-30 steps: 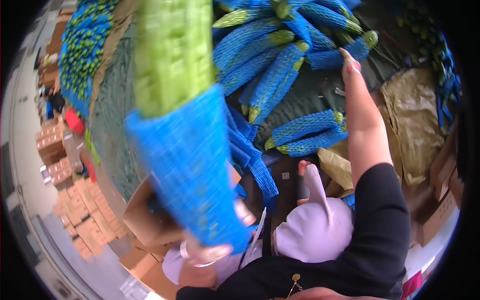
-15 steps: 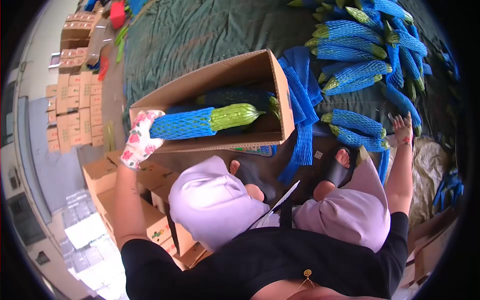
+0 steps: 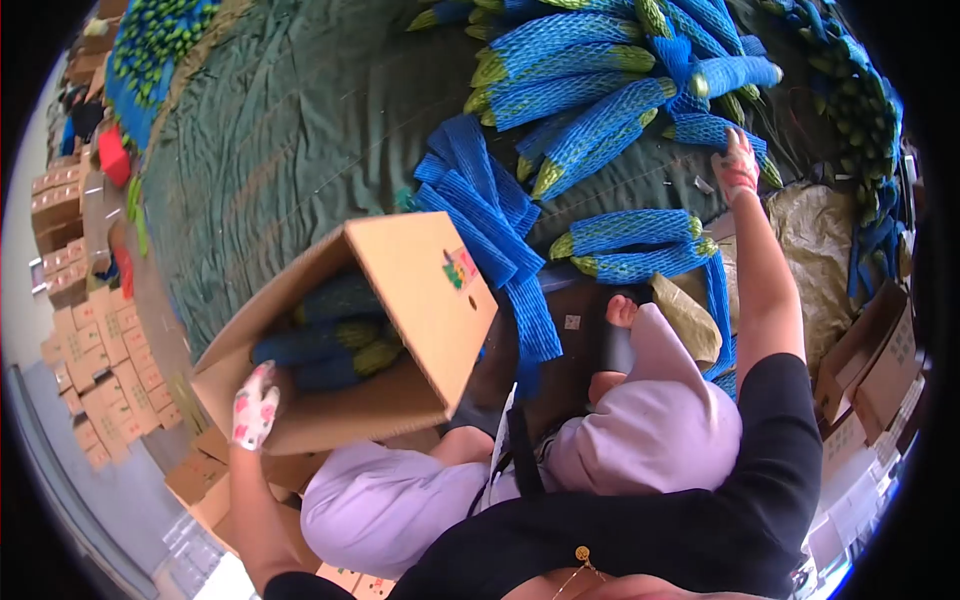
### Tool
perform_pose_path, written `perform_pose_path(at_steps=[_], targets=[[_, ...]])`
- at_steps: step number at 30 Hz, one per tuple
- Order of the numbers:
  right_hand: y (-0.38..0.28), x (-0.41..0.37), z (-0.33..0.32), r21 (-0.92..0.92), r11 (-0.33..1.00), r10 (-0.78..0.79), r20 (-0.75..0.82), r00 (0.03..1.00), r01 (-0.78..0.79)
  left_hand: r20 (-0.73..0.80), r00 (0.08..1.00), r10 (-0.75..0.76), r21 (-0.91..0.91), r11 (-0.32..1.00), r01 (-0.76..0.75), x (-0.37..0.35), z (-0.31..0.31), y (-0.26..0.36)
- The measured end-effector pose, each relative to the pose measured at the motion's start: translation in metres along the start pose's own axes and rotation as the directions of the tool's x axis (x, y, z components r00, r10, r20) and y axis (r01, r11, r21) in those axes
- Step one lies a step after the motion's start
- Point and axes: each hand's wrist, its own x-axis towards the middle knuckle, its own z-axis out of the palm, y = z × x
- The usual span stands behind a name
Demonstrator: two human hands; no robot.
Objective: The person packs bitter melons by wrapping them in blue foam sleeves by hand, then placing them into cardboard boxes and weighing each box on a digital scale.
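Observation:
An open cardboard box [image 3: 425, 290] stands tilted before my knees, with several green gourds [image 3: 375, 350] in blue net sleeves inside. My left hand [image 3: 256, 405], in a flowered glove, is at the box's near left edge; whether its fingers press on anything is unclear. Out to the right, my right hand [image 3: 737, 165] reaches to a netted gourd [image 3: 712, 130], fingers stretched over its near side. Two more netted gourds [image 3: 640, 250] lie side by side beyond my knee. Loose blue net sleeves [image 3: 485, 210] are heaped behind the box.
A pile of netted gourds [image 3: 570, 60] covers the far part of the green cloth [image 3: 300, 110]. Stacked cartons [image 3: 110, 350] stand at the left. Open boxes [image 3: 870, 370] are at the right, near a crumpled tan sheet [image 3: 800, 240].
The view has turned right. My left hand has let go of the netted gourd, now down in the box. My right hand has moved onto another gourd.

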Motion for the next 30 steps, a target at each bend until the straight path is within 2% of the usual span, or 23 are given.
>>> perform_pose_path(at_steps=[1,2,3,4,6,8,10,12,13,15,16,18,20,21,22,23,24,25,26,27,28,29,30], targets=[[0.008,0.011,0.012,-0.103,0.992,-0.072,-0.041,0.997,0.068,-0.124,0.988,-0.090,-0.216,0.974,0.062,-0.005,-0.007,0.009],[0.015,0.025,0.024,-0.204,0.970,-0.151,-0.078,0.985,0.133,-0.118,0.988,-0.096,-0.205,0.976,0.070,-0.013,-0.011,0.021],[0.020,0.040,0.029,-0.315,0.939,-0.116,0.099,0.988,0.142,-0.254,0.958,-0.133,-0.326,0.944,0.045,-0.022,-0.013,0.046],[0.020,0.044,0.029,-0.309,0.941,-0.114,0.104,0.988,0.141,-0.381,0.906,-0.183,-0.438,0.899,-0.002,-0.030,-0.015,0.069],[0.005,0.040,0.016,-0.345,0.925,-0.134,0.100,0.986,0.160,-0.437,0.890,-0.126,-0.399,0.915,-0.067,-0.043,-0.017,0.101],[0.004,0.051,0.003,-0.400,0.890,-0.142,0.208,0.968,0.217,-0.553,0.833,-0.018,-0.305,0.935,-0.182,-0.052,-0.017,0.123],[-0.004,0.049,-0.017,-0.455,0.850,-0.118,0.331,0.936,0.267,-0.581,0.814,0.019,-0.272,0.938,-0.216,-0.051,-0.014,0.133],[0.007,0.040,0.003,-0.407,0.864,-0.231,0.199,0.952,0.295,-0.606,0.795,-0.002,-0.262,0.945,-0.198,-0.051,-0.011,0.130],[0.005,0.034,0.003,-0.345,0.904,-0.204,0.167,0.965,0.251,-0.606,0.795,-0.003,-0.262,0.945,-0.196,-0.049,-0.010,0.129],[0.006,0.029,-0.004,-0.357,0.884,-0.221,0.246,0.944,0.300,-0.699,0.712,-0.068,-0.419,0.846,-0.331,-0.051,-0.008,0.125],[0.007,0.028,-0.012,-0.364,0.868,-0.231,0.304,0.924,0.337,-0.698,0.713,-0.064,-0.418,0.845,-0.333,-0.056,-0.008,0.125],[0.013,0.017,-0.031,-0.337,0.869,-0.286,0.255,0.924,0.362,-0.763,0.646,-0.039,-0.391,0.822,-0.413,-0.063,-0.009,0.130],[0.028,0.004,-0.048,-0.034,0.915,-0.402,-0.158,0.902,0.402,-0.780,0.626,-0.019,-0.364,0.826,-0.429,-0.073,-0.010,0.132],[0.044,0.004,-0.048,0.244,0.896,-0.318,-0.229,0.920,0.370,-0.787,0.616,-0.010,-0.344,0.837,-0.426,-0.084,-0.008,0.132],[0.052,0.006,-0.045,0.510,0.791,-0.233,-0.260,0.937,0.338,-0.792,0.610,-0.032,-0.359,0.832,-0.423,-0.090,-0.009,0.136],[0.045,0.001,-0.068,0.677,0.662,-0.231,-0.224,0.947,0.321,-0.798,0.600,-0.060,-0.372,0.832,-0.412,-0.092,-0.012,0.139],[0.031,-0.003,-0.105,0.784,0.544,-0.250,-0.188,0.950,0.299,-0.807,0.579,-0.118,-0.430,0.789,-0.438,-0.095,-0.013,0.144],[0.018,-0.008,-0.141,0.873,0.415,-0.270,-0.152,0.951,0.257,-0.817,0.569,-0.088,-0.404,0.792,-0.458,-0.098,-0.018,0.147],[-0.002,-0.011,-0.176,0.918,0.325,-0.295,-0.129,0.947,0.227,-0.827,0.555,-0.091,-0.438,0.725,-0.532,-0.099,-0.020,0.148],[-0.047,-0.030,-0.224,0.985,-0.083,-0.356,-0.170,0.919,0.150,-0.837,0.546,-0.033,-0.414,0.690,-0.594,-0.101,-0.025,0.152],[-0.091,-0.049,-0.265,0.886,-0.463,-0.394,-0.227,0.891,0.021,-0.823,0.565,-0.062,-0.469,0.636,-0.613,-0.103,-0.028,0.157],[-0.110,-0.050,-0.281,0.881,-0.472,-0.417,-0.248,0.875,0.025,-0.822,0.568,-0.050,-0.476,0.608,-0.636,-0.102,-0.027,0.153],[-0.131,-0.046,-0.294,0.896,-0.188,-0.379,-0.443,0.812,0.401,-0.839,0.543,-0.045,-0.471,0.559,-0.682,-0.101,-0.027,0.147]])
